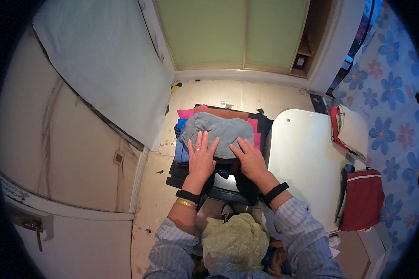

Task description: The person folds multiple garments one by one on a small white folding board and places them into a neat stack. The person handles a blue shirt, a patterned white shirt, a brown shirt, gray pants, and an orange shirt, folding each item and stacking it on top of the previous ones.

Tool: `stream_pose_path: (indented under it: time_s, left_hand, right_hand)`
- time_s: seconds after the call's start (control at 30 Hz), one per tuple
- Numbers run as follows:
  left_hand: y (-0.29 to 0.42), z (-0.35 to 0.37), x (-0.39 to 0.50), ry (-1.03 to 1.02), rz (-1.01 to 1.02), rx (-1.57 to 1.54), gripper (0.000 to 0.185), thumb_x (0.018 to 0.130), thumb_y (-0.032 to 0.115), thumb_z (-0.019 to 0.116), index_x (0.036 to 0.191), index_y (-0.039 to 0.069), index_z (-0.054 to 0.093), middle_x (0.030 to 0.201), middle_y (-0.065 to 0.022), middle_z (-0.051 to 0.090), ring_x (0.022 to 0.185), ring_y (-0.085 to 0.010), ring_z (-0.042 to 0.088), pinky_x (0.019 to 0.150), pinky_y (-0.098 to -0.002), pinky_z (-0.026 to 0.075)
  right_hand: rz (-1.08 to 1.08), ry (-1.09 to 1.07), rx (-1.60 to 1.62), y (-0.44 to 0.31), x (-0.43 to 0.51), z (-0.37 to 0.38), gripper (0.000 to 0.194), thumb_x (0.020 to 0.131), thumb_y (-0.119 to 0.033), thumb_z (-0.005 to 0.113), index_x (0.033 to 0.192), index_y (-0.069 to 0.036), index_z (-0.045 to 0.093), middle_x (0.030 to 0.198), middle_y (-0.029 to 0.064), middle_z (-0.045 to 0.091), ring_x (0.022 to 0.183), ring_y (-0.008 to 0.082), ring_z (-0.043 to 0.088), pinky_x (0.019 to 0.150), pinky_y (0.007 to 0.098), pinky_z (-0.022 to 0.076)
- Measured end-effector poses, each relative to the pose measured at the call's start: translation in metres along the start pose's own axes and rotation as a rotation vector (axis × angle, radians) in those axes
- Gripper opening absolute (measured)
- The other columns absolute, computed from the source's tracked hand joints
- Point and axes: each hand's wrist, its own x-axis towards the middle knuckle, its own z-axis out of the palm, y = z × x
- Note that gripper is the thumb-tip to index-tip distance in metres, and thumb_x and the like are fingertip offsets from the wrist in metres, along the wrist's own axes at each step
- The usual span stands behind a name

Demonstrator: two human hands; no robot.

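A folded grey cloth garment lies on top of a pile of clothes in front of me. My left hand rests flat on its lower left part, fingers spread, a ring on one finger. On its lower right edge lies my right hand, fingers slightly apart. Neither hand grips anything. Beneath the grey garment show a brown cloth, pink cloth, blue checked cloth and black cloth. The pile sits on a black stand or box, partly hidden by my forearms and dark cloth.
To the right stands a white table with a folded dark red garment and a red and cream stack at its far side. A yellow-green cloth is close to my body. A white door with a handle is at left.
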Motion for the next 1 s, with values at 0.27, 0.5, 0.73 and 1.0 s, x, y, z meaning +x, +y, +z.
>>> stream_pose_path:
  time_s: [0.27,0.5,0.73,1.0]
  left_hand:
    - [0.053,-0.037,-0.045,0.104,-0.037,-0.202,0.079,0.071,0.018,0.081,0.142,0.015,0.046,0.155,-0.0182,0.028,0.145,-0.0390,0.021,0.114,-0.0585,0.019]
    - [0.131,-0.013,-0.165,-0.166,-0.016,-0.519,0.061,0.079,0.024,0.074,0.135,0.012,0.053,0.148,-0.0221,0.038,0.138,-0.0409,0.035,0.110,-0.0550,0.029]
    - [0.176,-0.043,-0.205,-0.220,0.331,-0.490,0.050,0.080,0.023,0.072,0.126,0.011,0.056,0.123,-0.0113,0.057,0.118,-0.0314,0.054,0.097,-0.0493,0.042]
    - [0.204,-0.055,-0.235,-0.500,0.363,-0.351,0.043,0.083,0.023,0.067,0.124,0.010,0.058,0.112,-0.0153,0.064,0.105,-0.0364,0.061,0.089,-0.0464,0.050]
  right_hand:
    - [0.131,-0.084,-0.190,-0.020,-0.063,-0.062,0.069,0.077,-0.020,0.073,0.140,-0.020,0.047,0.152,0.0117,0.036,0.141,0.0334,0.033,0.102,0.0563,0.0388]
    - [0.330,-0.369,-0.225,-0.031,-0.217,-0.109,0.058,0.089,-0.028,0.063,0.143,-0.021,0.043,0.156,0.0093,0.030,0.144,0.0324,0.028,0.105,0.0628,0.0339]
    - [0.357,-0.493,-0.146,-0.057,-0.311,-0.147,0.065,0.087,-0.027,0.065,0.146,-0.025,0.040,0.158,0.0076,0.024,0.147,0.0323,0.020,0.108,0.0631,0.0310]
    - [0.154,-0.304,-0.005,-0.069,-0.378,-0.166,0.046,0.079,-0.027,0.072,0.122,-0.014,0.063,0.143,0.0098,0.048,0.134,0.0338,0.041,0.104,0.0438,0.0426]
